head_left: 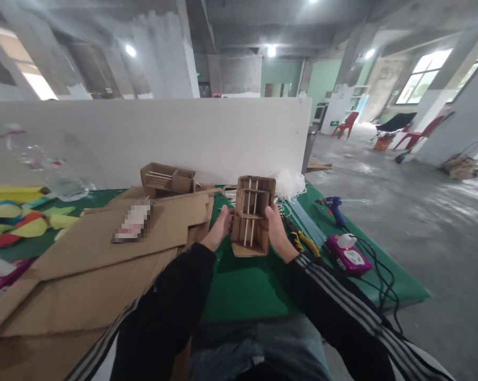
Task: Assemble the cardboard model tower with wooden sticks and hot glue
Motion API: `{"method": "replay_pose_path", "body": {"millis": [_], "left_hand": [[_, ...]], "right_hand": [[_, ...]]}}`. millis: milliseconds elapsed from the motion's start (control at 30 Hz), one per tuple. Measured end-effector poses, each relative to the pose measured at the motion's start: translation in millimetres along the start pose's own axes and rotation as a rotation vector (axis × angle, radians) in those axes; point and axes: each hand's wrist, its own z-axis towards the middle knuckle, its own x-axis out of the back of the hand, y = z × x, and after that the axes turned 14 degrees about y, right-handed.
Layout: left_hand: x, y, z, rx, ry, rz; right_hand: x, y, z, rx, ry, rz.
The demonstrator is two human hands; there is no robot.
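Between my two hands is a small open cardboard box [250, 248] with inner cardboard walls and thin wooden sticks running through it. My left hand [222, 227] grips its left side, thumb up along the edge. On the opposite side my right hand [279, 233] holds it, the thumb on the right edge and the other fingers hidden behind. The box is tilted so that its open face looks toward me. Yellow-handled pliers [307, 243] lie just right of my right hand.
Cardboard sheets [92, 270] cover the left, bearing a blurred phone-like object [132, 222]. A similar cardboard box [167, 179] stands behind. To the right are a blue glue gun [334, 209], clear glue sticks [308, 219] and a purple power strip [349, 256] with cables. A white panel [183, 137] borders the green table [247, 296].
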Motion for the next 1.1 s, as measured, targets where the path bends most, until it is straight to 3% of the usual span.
{"method": "replay_pose_path", "body": {"millis": [233, 600, 1100], "left_hand": [[3, -9, 7, -0.031, 0.172, 0.133], [7, -10, 11, -0.172, 0.196, 0.26], [9, -9, 9, -0.152, 0.235, 0.3]], "right_hand": [[2, -5, 2, 0.023, 0.085, 0.011], [3, -3, 5, 0.027, 0.155, 0.006], [4, -6, 4, 0.033, 0.147, -0.024]]}}
